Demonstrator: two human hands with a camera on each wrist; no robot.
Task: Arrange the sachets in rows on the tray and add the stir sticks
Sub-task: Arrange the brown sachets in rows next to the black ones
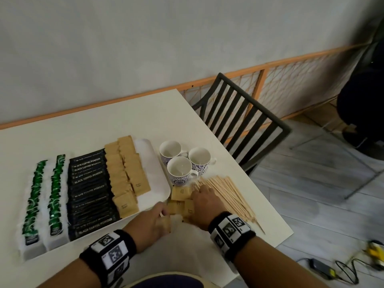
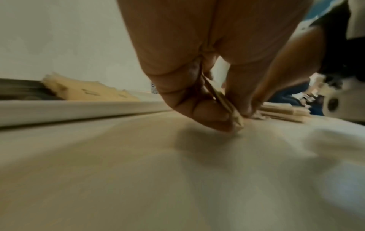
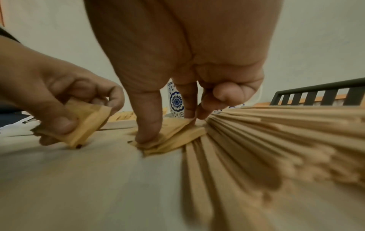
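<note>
On the white tray (image 1: pixel 153 163) lie rows of green sachets (image 1: pixel 33 200), black coffee sachets (image 1: pixel 91 194) and brown sachets (image 1: pixel 126 173). Loose brown sachets (image 1: pixel 180 193) lie on the table just right of the tray's near corner. My left hand (image 1: pixel 166 215) pinches a thin stack of brown sachets (image 2: pixel 221 101) between thumb and fingers, its edge down on the table. My right hand (image 3: pixel 169 129) grips more brown sachets (image 3: pixel 173 139) with thumb and fingertips, against the pile of wooden stir sticks (image 1: pixel 228 196).
Three patterned cups (image 1: pixel 179 169) stand behind the sachets, right of the tray. The table's right edge (image 1: pixel 270 204) runs just past the sticks. A black slatted chair (image 1: pixel 239 117) stands at the far right corner. Cables (image 1: pixel 332 269) lie on the floor.
</note>
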